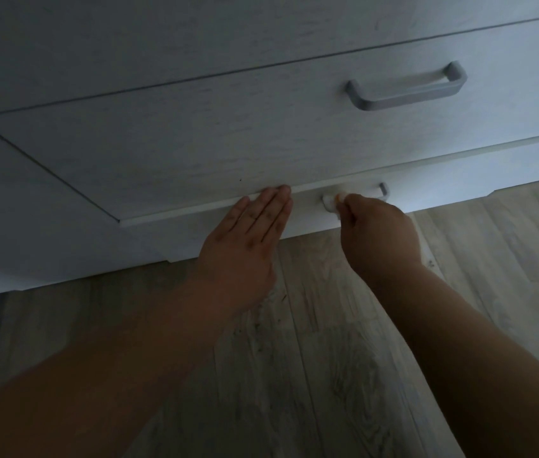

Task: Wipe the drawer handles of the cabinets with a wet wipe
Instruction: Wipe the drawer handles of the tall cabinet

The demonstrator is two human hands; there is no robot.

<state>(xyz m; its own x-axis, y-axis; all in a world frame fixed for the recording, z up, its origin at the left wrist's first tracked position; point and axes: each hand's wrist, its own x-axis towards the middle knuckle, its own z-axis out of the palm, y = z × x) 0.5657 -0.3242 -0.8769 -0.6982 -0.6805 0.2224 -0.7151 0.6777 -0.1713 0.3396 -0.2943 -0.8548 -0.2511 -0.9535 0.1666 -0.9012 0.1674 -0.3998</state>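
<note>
Head view looked steeply down the front of a white cabinet (pixel 195 143) in dim light, with a grey wood-plank floor (pixel 294 358) below it. The right hand (pixel 377 233) had its fingers curled and pinched on a small bunched white wet wipe (pixel 330 203), which it pressed against the left end of the lower handle (pixel 384 190). Only the right end of that handle showed past the knuckles. The left hand (pixel 245 236) lay flat with its fingers (pixel 274 206) straight and together, holding nothing. Its fingertips touched the top edge of the lower drawer (pixel 460 173), just left of the handle, apparently to steady the drawer front against the rubbing. On the upper drawer (pixel 162 153), toward its right edge, the upper handle (pixel 410 100) hung bare, well apart from both hands. By my reading the task was partway through, with the wipe working the lower handle from its left end and the rest of that bar seemingly left to cover. Whether the upper handle had been wiped could not be told, since the dim light showed no wet sheen on it either way. Any other handles on the cabinets lay outside the view, so how many remained could not be judged.
</note>
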